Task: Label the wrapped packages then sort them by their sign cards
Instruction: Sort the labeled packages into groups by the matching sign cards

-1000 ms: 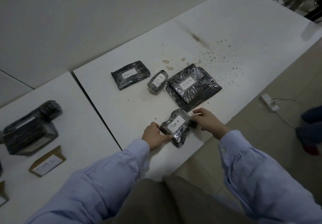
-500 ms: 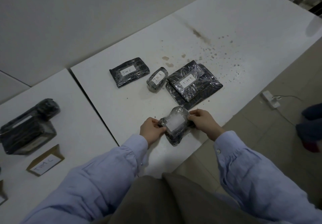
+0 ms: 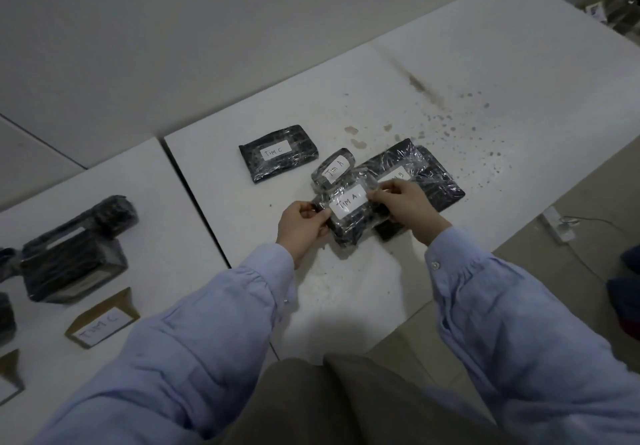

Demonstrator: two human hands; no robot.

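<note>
Spanning most of the view: a white table [image 3: 485,81], stained and speckled toward its far end, with a second table [image 3: 114,209] butted against its left side.

Item 1. Large wrapped bundle [image 3: 72,257], black under clear film, on the second table, just behind a brown sign card [image 3: 100,327] reading "TIM C".

Item 2. Flat package [image 3: 429,171], widest of the group on the stained table. Its label is partly hidden by the right hand; the last letter looks like a B, though that is not certain.

Item 3. Oblong package [image 3: 277,153], labelled "TIM C", lying apart to the left of the group.

Item 4. Held package [image 3: 349,216], labelled "TIM A", toward the table's near edge, overlapping Item 2 in the view. The left hand [image 3: 301,226] grips its left end, thumb on top. The right hand [image 3: 405,209] pinches its upper right corner beside the label. Both hands are closed on it, kept apart by its length.

Item 5. Small package [image 3: 334,169], labelled "Tim A", just behind Item 4.

Handling note, Item 4 — probably light and somewhat yielding. The film looks slick and creased, so fingers may slide. Best taken at the two short ends, fingers wrapped round the body — keeping off the paper label.
</note>
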